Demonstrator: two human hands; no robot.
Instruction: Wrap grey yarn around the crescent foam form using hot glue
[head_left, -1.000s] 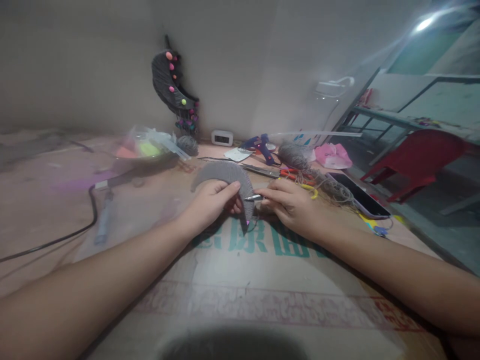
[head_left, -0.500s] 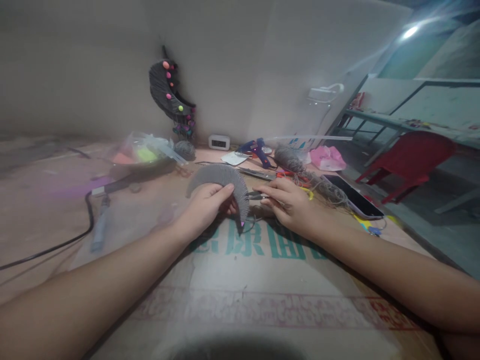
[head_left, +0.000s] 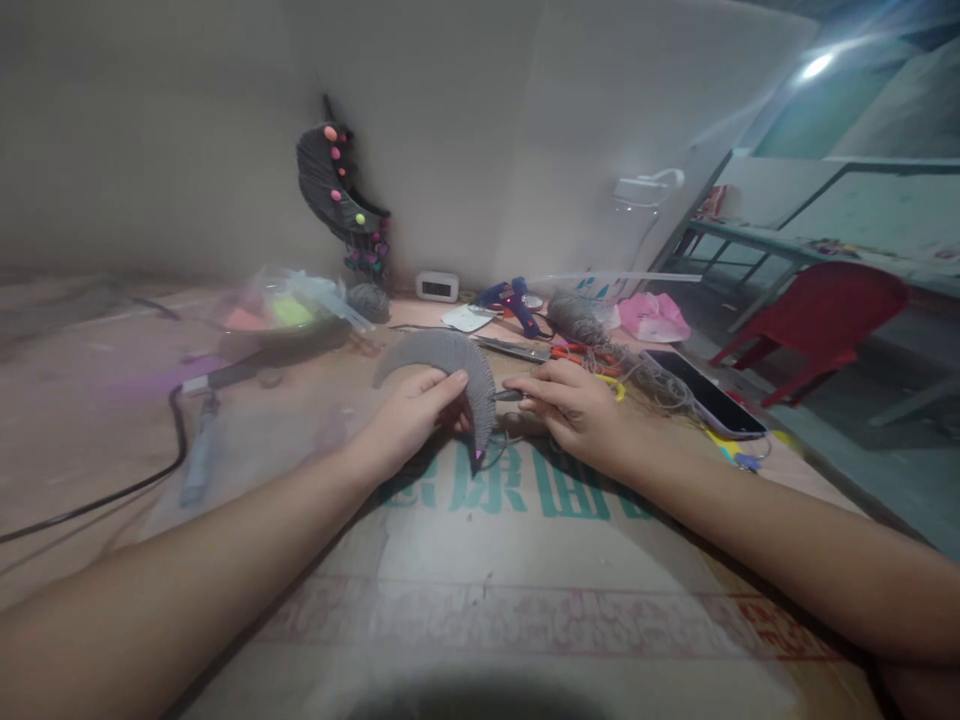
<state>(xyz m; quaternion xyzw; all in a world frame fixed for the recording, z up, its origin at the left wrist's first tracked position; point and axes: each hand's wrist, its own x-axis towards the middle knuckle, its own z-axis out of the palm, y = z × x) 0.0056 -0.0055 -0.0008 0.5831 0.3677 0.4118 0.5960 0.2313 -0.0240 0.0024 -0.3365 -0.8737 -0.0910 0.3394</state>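
My left hand (head_left: 424,405) grips a grey yarn-wrapped crescent (head_left: 435,347) by its inner curve, thumb on the front face. The crescent's lower tip has a small purple bit (head_left: 478,455) and points down over the board. In my right hand (head_left: 574,405) is a small dark pointed tool (head_left: 510,395), pinched between thumb and fingers; its kind is hard to make out. The tool's point is at the crescent's right edge; I cannot tell whether it touches. A loose grey strand (head_left: 496,458) curls near the lower tip.
Behind my hands lie long-bladed scissors (head_left: 514,349), a blue glue gun (head_left: 517,305), grey yarn (head_left: 577,318) and a white clock (head_left: 437,287). A phone (head_left: 705,393) is at right, a bowl (head_left: 262,335) at left. A decorated dark crescent (head_left: 322,185) stands against the wall.
The crescent has tilted slightly, its lower tip shifting a little left and down. The tool in my right hand stays by its edge, its visible part now looking narrower.
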